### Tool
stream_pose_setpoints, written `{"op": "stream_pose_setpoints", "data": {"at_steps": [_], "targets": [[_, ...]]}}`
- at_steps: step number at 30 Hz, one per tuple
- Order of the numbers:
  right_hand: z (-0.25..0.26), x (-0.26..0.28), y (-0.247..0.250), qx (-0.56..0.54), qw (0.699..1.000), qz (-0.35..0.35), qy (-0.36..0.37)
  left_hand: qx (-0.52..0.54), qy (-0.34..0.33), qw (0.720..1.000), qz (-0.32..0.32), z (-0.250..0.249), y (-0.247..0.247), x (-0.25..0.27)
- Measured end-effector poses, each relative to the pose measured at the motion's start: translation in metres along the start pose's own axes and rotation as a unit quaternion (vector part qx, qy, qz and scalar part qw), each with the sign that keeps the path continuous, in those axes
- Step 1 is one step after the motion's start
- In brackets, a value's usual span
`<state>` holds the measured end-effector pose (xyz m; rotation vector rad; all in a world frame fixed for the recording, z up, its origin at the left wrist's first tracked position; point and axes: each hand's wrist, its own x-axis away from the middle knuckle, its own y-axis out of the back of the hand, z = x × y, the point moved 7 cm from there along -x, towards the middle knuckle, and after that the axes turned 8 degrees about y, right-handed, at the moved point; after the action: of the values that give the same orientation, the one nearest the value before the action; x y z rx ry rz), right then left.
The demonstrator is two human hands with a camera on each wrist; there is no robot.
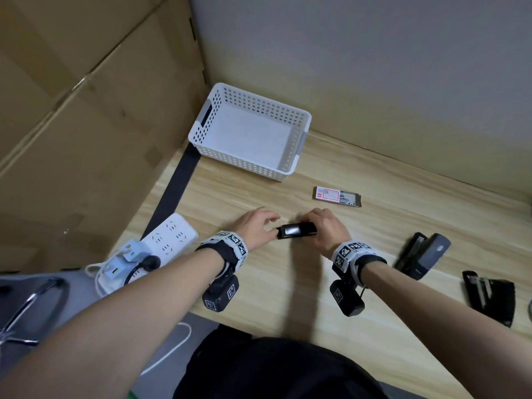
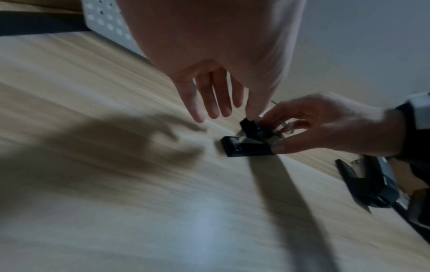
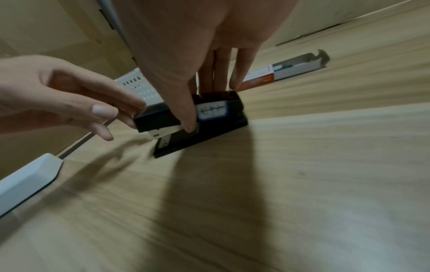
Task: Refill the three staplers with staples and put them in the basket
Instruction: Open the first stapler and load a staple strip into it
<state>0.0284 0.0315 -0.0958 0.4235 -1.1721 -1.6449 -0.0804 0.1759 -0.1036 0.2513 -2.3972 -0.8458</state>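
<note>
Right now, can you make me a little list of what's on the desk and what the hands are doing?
basket: white, nothing visible inside
staple box: open, beside the basket
small stapler: on the desk, between both hands
right hand: grips the small stapler
left hand: open, fingertips at the stapler's front end
other staplers: two, lying open at the right

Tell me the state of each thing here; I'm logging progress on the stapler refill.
small black stapler: on the table, top nearly down, right hand gripping it.
left hand: fingers relaxed, at the stapler's front end.
grey stapler: hinged open.
black stapler: hinged open, lying flat.
staple box: tray slid partly out.
basket: empty.
power strip: plugs inserted.
</note>
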Motion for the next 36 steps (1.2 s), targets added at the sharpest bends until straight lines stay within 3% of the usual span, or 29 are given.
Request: {"op": "stream_pose_setpoints", "data": {"at_steps": [6,15,21,30,36], "targets": [[-0.035,0.018,-0.006,-0.026,0.998,0.007,-0.054,-0.039,-0.041,0.998,-0.006,-0.035,-0.023,-0.008],[-0.046,0.032,-0.018,-0.091,0.994,-0.041,-0.050,-0.159,-0.046,0.986,0.000,-0.047,-0.029,-0.013],[-0.043,0.035,-0.010,-0.103,0.993,-0.036,-0.036,-0.204,-0.057,0.977,0.008,-0.061,-0.026,-0.005],[-0.012,0.026,0.048,-0.065,0.996,-0.056,-0.014,-0.198,-0.099,0.975,-0.029,-0.092,0.027,0.004],[0.023,-0.002,0.075,-0.046,0.996,-0.068,0.015,-0.195,-0.084,0.976,-0.044,-0.088,0.076,0.002]]}}
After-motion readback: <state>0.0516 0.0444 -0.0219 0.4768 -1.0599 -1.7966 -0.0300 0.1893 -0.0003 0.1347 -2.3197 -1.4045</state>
